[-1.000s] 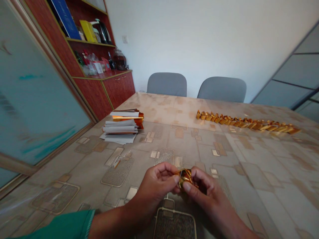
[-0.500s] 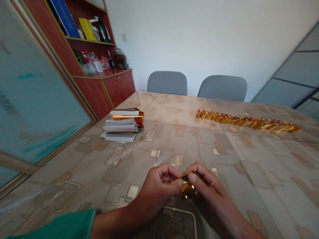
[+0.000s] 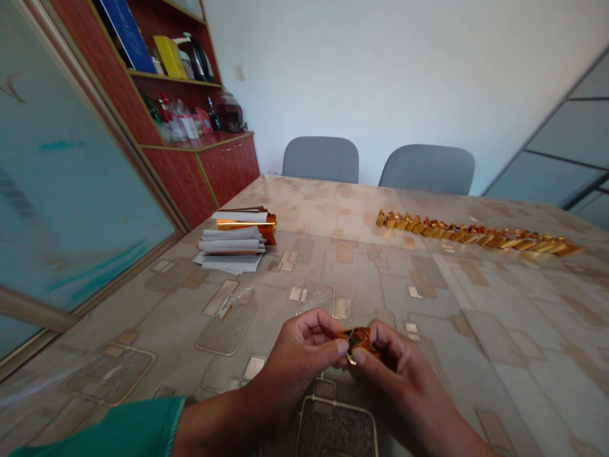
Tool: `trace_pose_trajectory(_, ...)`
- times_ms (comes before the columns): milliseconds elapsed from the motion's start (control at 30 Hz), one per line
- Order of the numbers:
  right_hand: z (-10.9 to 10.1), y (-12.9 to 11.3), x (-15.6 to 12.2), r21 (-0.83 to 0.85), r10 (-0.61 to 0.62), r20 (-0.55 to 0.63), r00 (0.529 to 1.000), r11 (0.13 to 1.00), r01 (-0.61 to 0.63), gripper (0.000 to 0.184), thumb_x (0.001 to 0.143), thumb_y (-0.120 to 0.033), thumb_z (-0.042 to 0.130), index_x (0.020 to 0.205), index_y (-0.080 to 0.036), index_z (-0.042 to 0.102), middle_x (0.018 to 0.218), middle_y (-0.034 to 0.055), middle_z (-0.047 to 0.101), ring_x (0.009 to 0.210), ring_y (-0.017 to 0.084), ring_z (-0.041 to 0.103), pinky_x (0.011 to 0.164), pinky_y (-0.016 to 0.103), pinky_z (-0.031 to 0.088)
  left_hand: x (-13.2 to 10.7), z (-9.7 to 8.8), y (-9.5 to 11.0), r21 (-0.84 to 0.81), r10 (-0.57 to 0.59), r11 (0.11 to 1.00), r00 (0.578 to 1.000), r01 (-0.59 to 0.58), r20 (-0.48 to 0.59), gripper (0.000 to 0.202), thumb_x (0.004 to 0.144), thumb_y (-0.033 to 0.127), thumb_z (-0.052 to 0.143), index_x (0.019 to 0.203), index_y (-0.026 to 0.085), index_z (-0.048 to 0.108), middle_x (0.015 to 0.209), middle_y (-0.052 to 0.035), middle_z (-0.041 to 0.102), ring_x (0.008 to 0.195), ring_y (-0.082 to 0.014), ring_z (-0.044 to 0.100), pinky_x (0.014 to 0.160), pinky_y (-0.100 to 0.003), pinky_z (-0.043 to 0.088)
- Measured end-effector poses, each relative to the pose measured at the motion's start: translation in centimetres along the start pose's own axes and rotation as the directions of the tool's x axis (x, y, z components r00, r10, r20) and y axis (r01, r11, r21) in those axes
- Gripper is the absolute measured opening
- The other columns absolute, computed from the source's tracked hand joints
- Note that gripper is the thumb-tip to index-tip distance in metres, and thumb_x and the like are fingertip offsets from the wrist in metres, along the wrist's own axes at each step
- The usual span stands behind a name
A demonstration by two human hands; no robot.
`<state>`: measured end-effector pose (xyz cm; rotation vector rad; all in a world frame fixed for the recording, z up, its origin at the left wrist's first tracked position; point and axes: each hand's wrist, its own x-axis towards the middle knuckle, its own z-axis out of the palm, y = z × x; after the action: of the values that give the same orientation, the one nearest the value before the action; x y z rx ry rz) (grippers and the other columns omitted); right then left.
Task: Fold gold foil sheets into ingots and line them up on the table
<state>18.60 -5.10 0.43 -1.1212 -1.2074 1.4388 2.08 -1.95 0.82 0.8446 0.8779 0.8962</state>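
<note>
Head view: a small gold foil piece (image 3: pixel 358 337) shows low in the middle, held just above the desk (image 3: pixel 476 304) between both hands
Left hand (image 3: pixel 299 355): closed on the foil's left end, thumb and forefinger pinched together on it, the rest curled in
Right hand (image 3: pixel 399 374): closed on the foil's right end in the same pinch
Fingers (image 3: pixel 340 347): the tips of the two hands nearly meet across the foil, with no open gap showing
Step in hand: apparently pressing a fold into the foil
Doing it well: probably best to pinch close to the crease, keep the edges lined up first, and press evenly so the thin foil does not tear or spring back
Sleeve (image 3: pixel 118 435): green, on the left forearm at the bottom edge
Finished row (image 3: pixel 476 235): many folded gold pieces in a line, well apart from the hands on the far right of the desk
Paper stack (image 3: pixel 231 244): white and gold sheets on the far left
Beyond: two grey chairs (image 3: pixel 321 160) and a red cabinet (image 3: pixel 200 171)
</note>
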Motion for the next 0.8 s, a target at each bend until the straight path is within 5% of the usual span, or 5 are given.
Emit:
trace_pose_trajectory(267, -0.51, 0.87, 0.42, 0.187, -0.058, -0.053, 0.997, 0.980, 0.067, 0.023, 0.089, -0.040, 0.072, 0.081, -0.021, 0.061, 0.074, -0.0010, 0.060, 0.069, 0.014, 0.053, 0.064, 0.028, 0.042, 0.02, 0.29, 0.48, -0.060, 0.088, 0.994, 0.995, -0.091, -0.045, 0.040, 0.068, 0.037, 0.088, 0.093, 0.016, 0.064, 0.078, 0.0004, 0.067, 0.065, -0.0112, 0.062, 0.065, -0.024, 0.049)
trace_pose_trajectory(433, -0.77, 0.44, 0.78, 0.219, -0.058, -0.090, 0.994, 0.973, 0.076, 0.023, 0.088, -0.039, 0.075, 0.078, -0.021, 0.063, 0.069, -0.0028, 0.058, 0.063, 0.012, 0.050, 0.060, 0.026, 0.042, -0.21, 0.46, 0.69, 0.061, 0.175, 0.983, 0.984, -0.175, -0.005, 0.026, 0.079, 0.037, 0.079, 0.087, 0.015, 0.068, 0.069, 0.0006, 0.065, 0.064, -0.0108, 0.059, 0.063, -0.023, 0.048)
trace_pose_trajectory(800, 0.12, 0.78, 0.66, 0.227, -0.058, -0.108, 0.992, 0.971, 0.081, 0.025, 0.085, -0.040, 0.077, 0.077, -0.021, 0.064, 0.068, -0.0018, 0.062, 0.063, 0.012, 0.052, 0.059, 0.026, 0.040, 0.00, 0.67, 0.36, 0.034, 0.187, 0.982, 0.982, -0.186, -0.017, 0.021, 0.077, 0.031, 0.080, 0.080, 0.014, 0.068, 0.061, 0.0016, 0.064, 0.057, -0.0093, 0.057, 0.055, -0.019, 0.044)
